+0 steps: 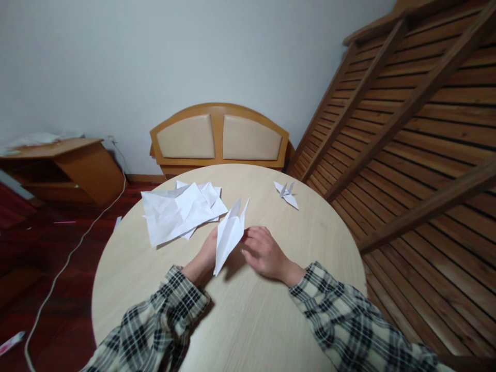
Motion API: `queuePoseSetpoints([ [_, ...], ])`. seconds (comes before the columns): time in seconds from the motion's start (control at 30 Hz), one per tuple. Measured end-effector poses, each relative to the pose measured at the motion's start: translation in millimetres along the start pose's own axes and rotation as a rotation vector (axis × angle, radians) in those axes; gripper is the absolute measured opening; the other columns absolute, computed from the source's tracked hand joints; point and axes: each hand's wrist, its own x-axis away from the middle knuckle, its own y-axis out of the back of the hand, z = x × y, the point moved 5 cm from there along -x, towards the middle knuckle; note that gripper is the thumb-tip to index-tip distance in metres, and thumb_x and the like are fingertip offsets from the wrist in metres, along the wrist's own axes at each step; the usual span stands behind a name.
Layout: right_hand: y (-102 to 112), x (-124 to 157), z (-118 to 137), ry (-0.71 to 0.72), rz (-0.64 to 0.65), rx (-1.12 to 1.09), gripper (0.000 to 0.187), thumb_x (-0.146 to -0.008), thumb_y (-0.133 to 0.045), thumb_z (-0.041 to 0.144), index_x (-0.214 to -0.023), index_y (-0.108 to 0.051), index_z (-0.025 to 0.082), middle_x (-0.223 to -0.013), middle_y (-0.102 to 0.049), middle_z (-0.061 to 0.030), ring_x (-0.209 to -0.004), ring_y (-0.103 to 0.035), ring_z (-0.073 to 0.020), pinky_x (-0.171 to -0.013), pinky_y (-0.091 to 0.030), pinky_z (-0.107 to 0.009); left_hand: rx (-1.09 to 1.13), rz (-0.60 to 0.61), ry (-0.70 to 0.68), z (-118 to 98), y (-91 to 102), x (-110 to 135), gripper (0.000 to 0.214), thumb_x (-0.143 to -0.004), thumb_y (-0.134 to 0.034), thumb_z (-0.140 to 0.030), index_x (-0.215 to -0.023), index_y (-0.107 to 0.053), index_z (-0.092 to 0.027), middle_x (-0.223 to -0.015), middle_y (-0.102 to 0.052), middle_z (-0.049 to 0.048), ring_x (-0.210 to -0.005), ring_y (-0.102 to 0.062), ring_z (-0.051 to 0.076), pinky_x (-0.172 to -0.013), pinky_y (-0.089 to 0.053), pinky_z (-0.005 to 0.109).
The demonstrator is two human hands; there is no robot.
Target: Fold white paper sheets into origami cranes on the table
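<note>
Folded white paper, long and thin with sharp points, is held up just over the middle of the round, pale wooden counter. Two thin points stick up at its far end, and one point aims down toward the person. The left hand is behind the paper on its left side. Its grip is closed on the paper, but the fingers are hidden, so I cannot tell how tight it is. The right hand is just beside the paper's right edge. Its fingers are bent and its thumb is a little apart from them. The fingertips go close to the paper, and I cannot tell if that grip has hold of it. Both arms wear black and cream checked sleeves.

Flat white paper sheets with creases lie in a messy pile on the left side of the counter. One small white paper bird with open wings sits at the far right. Past the counter is a brown wooden headboard with two cream pads.
</note>
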Motion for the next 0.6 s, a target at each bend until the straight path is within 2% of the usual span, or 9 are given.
queuePoseSetpoints([
  [0.1, -4.3, -0.4, -6.8, -0.236, 0.015, -0.215, 0.025, -0.096, -0.052, 0.037, -0.11, -0.064, 0.021, -0.108, -0.067, -0.0091, -0.106, -0.059, -0.0244, -0.095, -0.048, -0.045, -0.101, -0.05, -0.128, -8.2, 1.9, 0.9, 0.02, -0.065, -0.075, -0.028, -0.078, -0.065, -0.016, -0.073, -0.066, 0.001, -0.067, -0.057, 0.016, -0.064, -0.047, 0.027],
  [0.2, -9.9, 4.1, -16.3, -0.489, 0.009, -0.423, 0.03, -0.099, -0.047, 0.043, -0.102, -0.066, 0.02, -0.097, -0.069, -0.007, -0.093, -0.063, -0.0214, -0.085, -0.052, -0.038, -0.25, -0.064, -0.211, -14.0, -0.1, 5.4, 0.015, -0.075, -0.066, -0.032, -0.077, -0.062, -0.018, -0.069, -0.061, -0.0009, -0.065, -0.053, 0.015, -0.062, -0.042, 0.026],
  [0.27, -12.4, 7.6, -22.2, -0.586, -0.032, -0.493, 0.028, -0.098, -0.048, 0.041, -0.096, -0.066, 0.02, -0.089, -0.069, -0.0055, -0.085, -0.064, -0.0201, -0.078, -0.053, -0.034, -0.346, -0.066, -0.239, -16.6, -3.0, 8.0, 0.018, -0.083, -0.059, -0.035, -0.077, -0.061, -0.018, -0.067, -0.058, -0.0013, -0.063, -0.05, 0.015, -0.06, -0.039, 0.026],
  [0.4, -13.2, 10.0, -31.0, -0.597, -0.14, -0.486, 0.02, -0.094, -0.052, 0.033, -0.085, -0.064, 0.02, -0.08, -0.068, -0.0035, -0.078, -0.064, -0.0196, -0.07, -0.053, -0.031, -0.439, -0.07, -0.281, -20.8, -6.4, 11.4, 0.023, -0.09, -0.053, -0.037, -0.078, -0.06, -0.019, -0.066, -0.056, -0.0011, -0.062, -0.048, 0.016, -0.059, -0.036, 0.027],
  [0.5, -13.0, 10.5, -35.6, -0.599, -0.19, -0.466, 0.021, -0.095, -0.052, 0.031, -0.08, -0.062, 0.02, -0.072, -0.064, -0.0019, -0.071, -0.062, -0.0186, -0.063, -0.052, -0.029, -0.431, -0.1, -0.321, -23.8, -4.7, 13.4, 0.022, -0.092, -0.053, -0.036, -0.077, -0.059, -0.02, -0.068, -0.057, -0.0007, -0.063, -0.049, 0.016, -0.061, -0.036, 0.027],
  [0.57, -11.9, 11.2, -36.5, -0.602, -0.21, -0.463, 0.018, -0.096, -0.051, 0.03, -0.088, -0.063, 0.019, -0.069, -0.062, -0.0004, -0.065, -0.06, -0.0171, -0.057, -0.05, -0.027, -0.431, -0.108, -0.341, -25.0, -4.0, 14.3, 0.021, -0.092, -0.053, -0.034, -0.077, -0.058, -0.02, -0.068, -0.056, -0.0009, -0.063, -0.048, 0.016, -0.061, -0.036, 0.027],
  [0.6, -10.6, 11.6, -36.2, -0.598, -0.217, -0.464, 0.017, -0.096, -0.05, 0.029, -0.1, -0.063, 0.02, -0.068, -0.061, 0.0004, -0.062, -0.059, -0.0164, -0.055, -0.049, -0.026, -0.431, -0.102, -0.345, -25.1, -4.1, 14.5, 0.021, -0.092, -0.053, -0.034, -0.078, -0.059, -0.02, -0.068, -0.056, -0.001, -0.064, -0.048, 0.016, -0.062, -0.036, 0.027],
])
